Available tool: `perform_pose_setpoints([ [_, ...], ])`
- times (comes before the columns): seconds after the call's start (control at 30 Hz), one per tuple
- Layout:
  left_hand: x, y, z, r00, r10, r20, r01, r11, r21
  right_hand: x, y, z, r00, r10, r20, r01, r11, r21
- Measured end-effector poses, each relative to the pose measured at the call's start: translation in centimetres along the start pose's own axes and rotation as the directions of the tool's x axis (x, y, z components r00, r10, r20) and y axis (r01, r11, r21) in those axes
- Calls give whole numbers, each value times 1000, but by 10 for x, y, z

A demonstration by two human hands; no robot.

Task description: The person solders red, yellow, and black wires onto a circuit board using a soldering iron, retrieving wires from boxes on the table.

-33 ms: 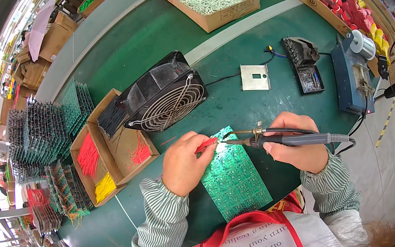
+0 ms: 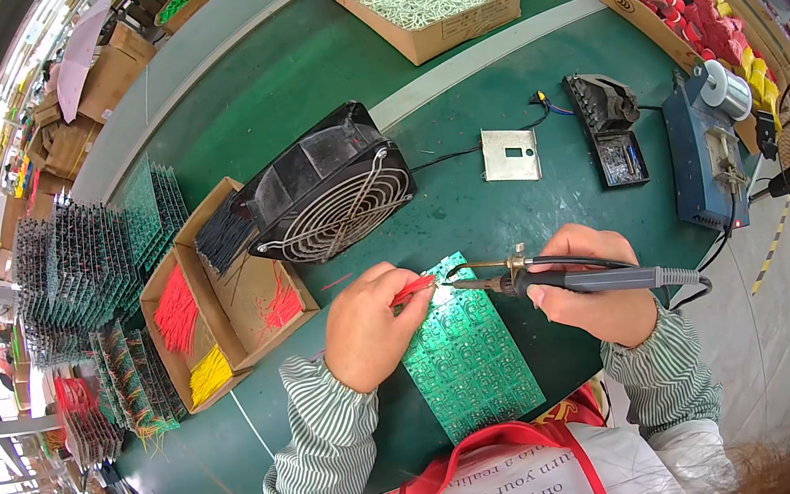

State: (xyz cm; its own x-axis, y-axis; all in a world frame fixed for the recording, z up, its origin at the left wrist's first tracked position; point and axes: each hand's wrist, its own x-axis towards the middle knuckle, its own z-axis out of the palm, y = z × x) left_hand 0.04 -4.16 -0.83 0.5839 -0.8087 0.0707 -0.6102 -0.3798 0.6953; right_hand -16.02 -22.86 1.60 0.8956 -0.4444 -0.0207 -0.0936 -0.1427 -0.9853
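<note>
A green circuit board panel [image 2: 477, 362] lies on the table close to my body. My left hand [image 2: 366, 327] pinches a small bundle of red wires [image 2: 411, 290] over the panel's far left corner. In my right hand [image 2: 597, 284] is a grey soldering iron [image 2: 586, 279], gripped like a pen and pointing left. A thin metal feed tube [image 2: 480, 264] with a black hose runs along the iron. Both the iron's tip and the tube's end meet at the wire ends by the board's far edge. Whether the tip touches the solder pad is too small to tell.
A black fan [image 2: 332, 195] stands beyond my left hand, beside a cardboard box [image 2: 261, 337] of red, yellow and black wires. Stacked circuit boards [image 2: 84, 260] rise at left. A metal plate [image 2: 510, 155], an iron stand [image 2: 609, 131] and a blue soldering station [image 2: 700, 153] sit right.
</note>
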Motion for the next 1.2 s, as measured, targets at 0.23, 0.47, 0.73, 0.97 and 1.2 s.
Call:
perform_pose_setpoints([
  [0.23,-1,-1,-1,1000,-5,12,5,1000,7,-3,-2,-6,999,2,-42,-2,1000,-3],
  [0.47,-4,-13,-50,884,150,-442,151,804,575,-11,-2,-15,997,16,-81,-16,1000,-4],
  [0.73,7,19,-2,993,103,-60,-94,986,137,-12,-1,-16,995,0,-105,2,1000,27],
  [0.97,17,15,11,997,47,63,-52,996,66,-10,3,-18,995,21,-93,-20,1000,11],
  [1.2,20,12,10,994,53,92,-57,998,41,-7,7,-18,996,18,-86,-18,1000,1],
])
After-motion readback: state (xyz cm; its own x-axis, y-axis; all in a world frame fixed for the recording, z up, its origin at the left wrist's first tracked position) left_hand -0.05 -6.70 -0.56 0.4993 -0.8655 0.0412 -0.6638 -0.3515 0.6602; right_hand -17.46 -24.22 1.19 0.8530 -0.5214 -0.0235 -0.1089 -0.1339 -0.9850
